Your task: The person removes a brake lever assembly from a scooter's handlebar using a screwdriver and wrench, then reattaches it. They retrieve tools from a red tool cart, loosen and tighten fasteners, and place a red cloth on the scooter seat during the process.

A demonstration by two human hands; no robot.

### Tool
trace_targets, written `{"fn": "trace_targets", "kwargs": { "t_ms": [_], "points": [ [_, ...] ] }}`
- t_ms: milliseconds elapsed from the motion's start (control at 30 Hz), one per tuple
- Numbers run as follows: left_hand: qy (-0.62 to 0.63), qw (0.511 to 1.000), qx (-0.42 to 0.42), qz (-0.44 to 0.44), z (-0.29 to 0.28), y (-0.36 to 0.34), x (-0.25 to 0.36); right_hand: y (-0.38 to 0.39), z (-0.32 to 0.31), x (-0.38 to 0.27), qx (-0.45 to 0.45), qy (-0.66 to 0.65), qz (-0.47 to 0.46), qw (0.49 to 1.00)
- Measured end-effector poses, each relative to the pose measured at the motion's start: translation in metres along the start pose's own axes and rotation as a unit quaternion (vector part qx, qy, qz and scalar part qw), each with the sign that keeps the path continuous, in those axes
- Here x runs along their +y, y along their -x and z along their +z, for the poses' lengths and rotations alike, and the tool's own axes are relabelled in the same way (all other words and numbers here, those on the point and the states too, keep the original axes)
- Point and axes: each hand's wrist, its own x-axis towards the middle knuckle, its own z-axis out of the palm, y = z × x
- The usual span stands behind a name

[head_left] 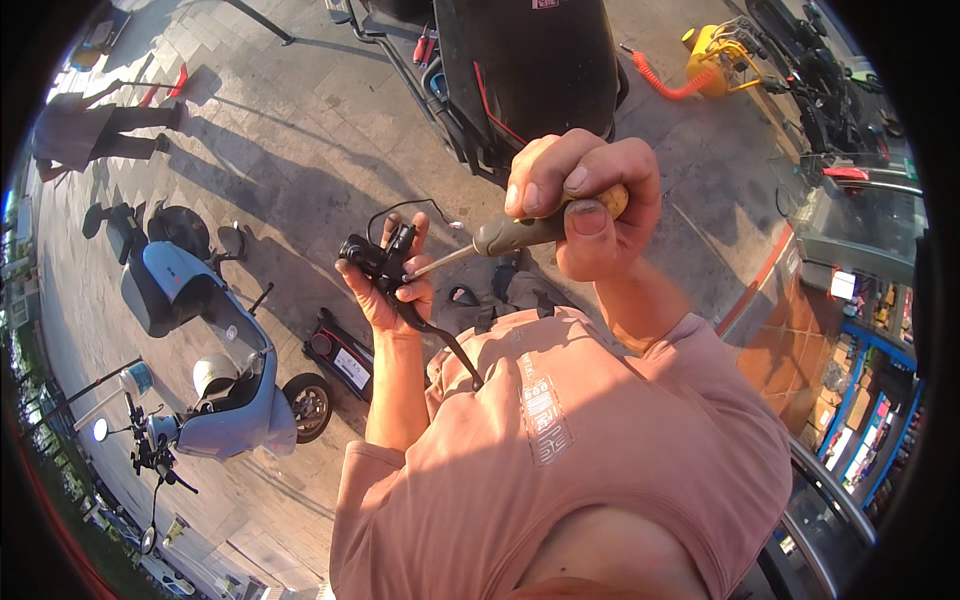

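Black lever fitting (382, 260): sitting in my left hand (388, 305), whose fingers are gripping it;
Screwdriver (518, 236): my right hand (603, 200) is gripping its handle; the tip is seemingly meeting the fitting;
Progress: I am judging tool work underway, unfinished; 1 cable end (456, 225) is hanging free, apparently left unconnected.

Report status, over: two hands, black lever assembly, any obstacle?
Left hand holds black lever assembly. Right hand grips screwdriver, tip at or near assembly. Thin cable loops nearby, nothing visibly blocking.

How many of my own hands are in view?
2: your left hand, near the middle, holding the black lever assembly; your right hand, higher and rightward, gripping the screwdriver.
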Motion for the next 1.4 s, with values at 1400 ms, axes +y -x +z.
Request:
{"fn": "trace_targets", "kwargs": {
  "t_ms": [1400],
  "points": [
    [-0.064,0.969,0.228,0.075,0.001,-0.047,0.006,-0.032,-0.136,0.034,-0.210,0.242,0.177,0.931]
  ]
}}
